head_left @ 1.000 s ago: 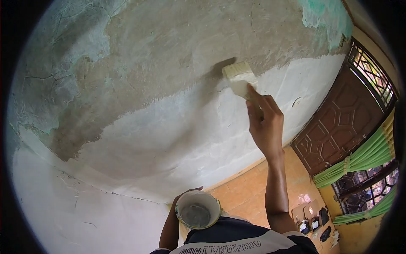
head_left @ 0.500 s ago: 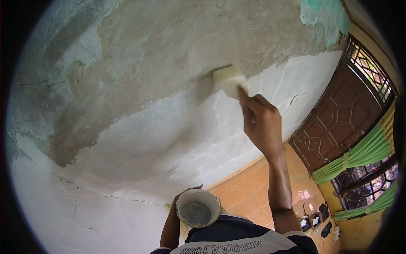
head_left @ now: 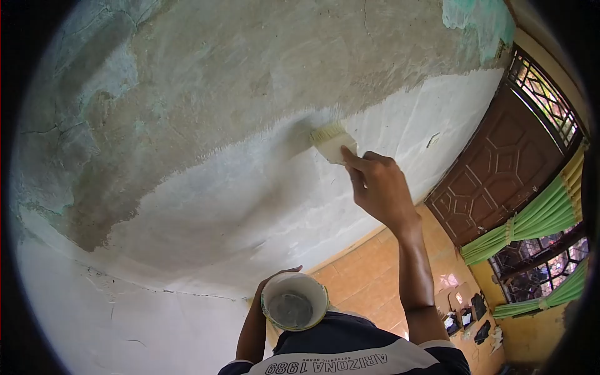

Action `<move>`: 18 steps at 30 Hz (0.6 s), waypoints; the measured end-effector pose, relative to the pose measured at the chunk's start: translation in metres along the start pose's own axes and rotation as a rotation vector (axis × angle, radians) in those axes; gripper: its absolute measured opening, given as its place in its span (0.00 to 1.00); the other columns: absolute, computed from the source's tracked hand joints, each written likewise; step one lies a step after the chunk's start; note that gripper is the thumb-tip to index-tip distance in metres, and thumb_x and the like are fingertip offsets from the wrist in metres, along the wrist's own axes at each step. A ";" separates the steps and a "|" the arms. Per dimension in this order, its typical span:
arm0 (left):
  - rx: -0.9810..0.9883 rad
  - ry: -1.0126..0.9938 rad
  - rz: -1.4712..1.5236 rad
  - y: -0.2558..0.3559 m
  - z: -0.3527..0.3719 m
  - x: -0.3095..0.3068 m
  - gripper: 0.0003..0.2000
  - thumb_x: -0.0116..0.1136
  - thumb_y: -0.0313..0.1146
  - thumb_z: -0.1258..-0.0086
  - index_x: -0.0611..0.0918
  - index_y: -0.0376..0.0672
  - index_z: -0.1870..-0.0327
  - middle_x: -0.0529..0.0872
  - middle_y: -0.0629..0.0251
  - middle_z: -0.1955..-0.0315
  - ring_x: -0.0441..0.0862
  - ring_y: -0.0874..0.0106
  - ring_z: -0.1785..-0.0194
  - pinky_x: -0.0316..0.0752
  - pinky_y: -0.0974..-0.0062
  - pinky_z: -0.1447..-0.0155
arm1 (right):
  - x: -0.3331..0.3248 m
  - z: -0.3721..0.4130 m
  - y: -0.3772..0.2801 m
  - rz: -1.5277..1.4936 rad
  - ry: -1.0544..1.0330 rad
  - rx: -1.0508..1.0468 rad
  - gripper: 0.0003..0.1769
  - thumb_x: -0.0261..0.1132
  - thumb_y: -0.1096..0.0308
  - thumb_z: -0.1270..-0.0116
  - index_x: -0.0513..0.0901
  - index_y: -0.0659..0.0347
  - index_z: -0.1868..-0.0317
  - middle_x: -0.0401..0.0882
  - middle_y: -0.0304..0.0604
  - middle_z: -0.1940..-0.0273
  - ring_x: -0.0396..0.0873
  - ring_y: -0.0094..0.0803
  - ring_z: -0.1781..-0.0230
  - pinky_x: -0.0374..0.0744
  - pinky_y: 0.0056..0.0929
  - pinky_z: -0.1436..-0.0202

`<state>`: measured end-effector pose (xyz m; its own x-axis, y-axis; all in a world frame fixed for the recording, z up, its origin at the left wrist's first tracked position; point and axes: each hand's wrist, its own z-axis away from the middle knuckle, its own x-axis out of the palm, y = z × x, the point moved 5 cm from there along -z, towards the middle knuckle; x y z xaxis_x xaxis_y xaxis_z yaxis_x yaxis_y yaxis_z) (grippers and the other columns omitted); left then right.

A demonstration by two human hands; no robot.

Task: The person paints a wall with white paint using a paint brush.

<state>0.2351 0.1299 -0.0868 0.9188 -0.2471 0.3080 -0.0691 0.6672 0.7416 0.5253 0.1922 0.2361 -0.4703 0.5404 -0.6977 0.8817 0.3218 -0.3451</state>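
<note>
In my right hand (head_left: 381,187) is a wide, pale paintbrush (head_left: 334,142), with the fingers and thumb closed on its handle end. Its bristles are against the wall (head_left: 237,94), close to the border between bare grey-brown plaster above and the white-coated part below. My left hand (head_left: 281,274) is wrapped round the far side of a small bucket (head_left: 325,299) at my chest; only some of its fingers show. Greyish-white liquid (head_left: 290,309) lies in the bottom of the bucket.
A brown panelled door (head_left: 503,165) stands to the right, beside green curtains (head_left: 537,222) over a window. Cardboard and dark items (head_left: 465,312) lie on the orange tiled floor (head_left: 356,265). Cracks and old green paint (head_left: 478,28) mark the upper wall.
The brush in my right hand has moved down the wall, and fresh white shows just above its bristles. My left hand and the bucket have barely moved.
</note>
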 end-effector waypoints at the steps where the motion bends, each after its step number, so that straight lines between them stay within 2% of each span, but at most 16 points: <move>1: -0.135 0.090 -0.023 -0.001 -0.001 0.000 0.19 0.64 0.29 0.17 0.87 0.40 0.29 0.92 0.62 0.38 0.91 0.73 0.43 0.87 0.69 0.35 | -0.007 0.001 -0.003 0.005 0.004 -0.015 0.20 0.70 0.75 0.26 0.91 0.57 0.36 0.86 0.52 0.67 0.86 0.52 0.69 0.84 0.48 0.63; 2: -0.134 0.091 -0.023 -0.002 0.000 -0.002 0.19 0.64 0.29 0.17 0.87 0.40 0.29 0.92 0.62 0.38 0.91 0.73 0.43 0.87 0.69 0.35 | -0.018 0.001 -0.007 -0.038 0.014 0.038 0.20 0.70 0.75 0.27 0.91 0.57 0.36 0.86 0.52 0.66 0.86 0.52 0.69 0.84 0.48 0.63; 4: 0.100 -0.045 -0.021 0.006 0.004 0.002 0.18 0.65 0.30 0.17 0.88 0.41 0.30 0.93 0.64 0.40 0.91 0.74 0.44 0.88 0.69 0.35 | -0.024 0.000 -0.013 -0.050 0.050 0.062 0.20 0.70 0.75 0.27 0.91 0.56 0.36 0.86 0.52 0.66 0.86 0.52 0.69 0.84 0.48 0.63; 5: 0.099 -0.045 -0.021 0.006 0.003 0.002 0.18 0.65 0.30 0.17 0.88 0.41 0.30 0.93 0.64 0.40 0.91 0.74 0.44 0.88 0.69 0.35 | -0.025 -0.001 -0.014 -0.059 0.084 0.087 0.20 0.70 0.75 0.27 0.92 0.56 0.36 0.86 0.52 0.66 0.86 0.52 0.69 0.84 0.48 0.62; 7: -0.073 0.087 -0.035 0.019 0.019 0.017 0.18 0.65 0.30 0.17 0.89 0.42 0.30 0.94 0.65 0.41 0.91 0.74 0.45 0.88 0.69 0.35 | 0.001 -0.003 -0.004 0.021 0.050 -0.021 0.21 0.71 0.75 0.28 0.91 0.56 0.36 0.86 0.50 0.66 0.87 0.51 0.68 0.84 0.47 0.64; 8: -0.077 0.087 -0.038 0.010 0.011 0.009 0.18 0.65 0.30 0.17 0.89 0.42 0.30 0.94 0.65 0.41 0.91 0.74 0.45 0.88 0.69 0.35 | 0.006 -0.002 -0.003 0.035 0.020 0.000 0.21 0.71 0.75 0.28 0.91 0.56 0.35 0.86 0.51 0.66 0.87 0.51 0.68 0.84 0.47 0.63; 11: -0.015 -0.003 -0.012 -0.009 -0.014 -0.011 0.17 0.65 0.30 0.16 0.89 0.42 0.31 0.94 0.64 0.41 0.91 0.75 0.45 0.88 0.69 0.36 | -0.011 0.001 -0.010 0.027 -0.020 0.028 0.21 0.70 0.74 0.27 0.91 0.56 0.35 0.87 0.51 0.67 0.87 0.52 0.69 0.85 0.48 0.63; 13: 0.156 -0.076 -0.010 0.001 -0.005 -0.005 0.16 0.67 0.31 0.17 0.90 0.43 0.33 0.94 0.64 0.44 0.92 0.75 0.48 0.88 0.69 0.39 | -0.019 0.001 -0.016 0.002 -0.040 0.043 0.21 0.70 0.74 0.27 0.91 0.56 0.35 0.87 0.52 0.67 0.87 0.52 0.69 0.85 0.48 0.62; 15: 0.147 -0.087 0.017 0.003 -0.004 -0.003 0.16 0.68 0.32 0.18 0.90 0.44 0.33 0.94 0.64 0.45 0.92 0.75 0.49 0.89 0.69 0.40 | -0.021 -0.002 -0.021 -0.014 0.048 0.082 0.19 0.70 0.74 0.27 0.92 0.56 0.37 0.87 0.52 0.68 0.87 0.52 0.70 0.85 0.48 0.63; 17: 0.132 -0.097 0.042 0.011 -0.002 0.005 0.16 0.69 0.32 0.18 0.91 0.44 0.33 0.95 0.64 0.47 0.92 0.75 0.50 0.89 0.69 0.41 | 0.003 0.000 -0.006 0.029 0.006 0.055 0.19 0.70 0.74 0.27 0.92 0.56 0.37 0.87 0.51 0.68 0.87 0.52 0.70 0.85 0.48 0.64; 18: -0.077 0.039 0.038 0.013 -0.004 0.009 0.16 0.70 0.32 0.19 0.91 0.45 0.33 0.95 0.64 0.47 0.92 0.74 0.51 0.89 0.69 0.41 | 0.008 -0.003 -0.009 0.071 -0.029 0.024 0.19 0.70 0.74 0.27 0.93 0.56 0.38 0.87 0.51 0.68 0.87 0.51 0.71 0.84 0.48 0.65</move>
<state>0.2437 0.1396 -0.0767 0.9306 -0.1943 0.3102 -0.0753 0.7278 0.6816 0.5136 0.1960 0.2352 -0.4054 0.5382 -0.7390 0.9137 0.2647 -0.3084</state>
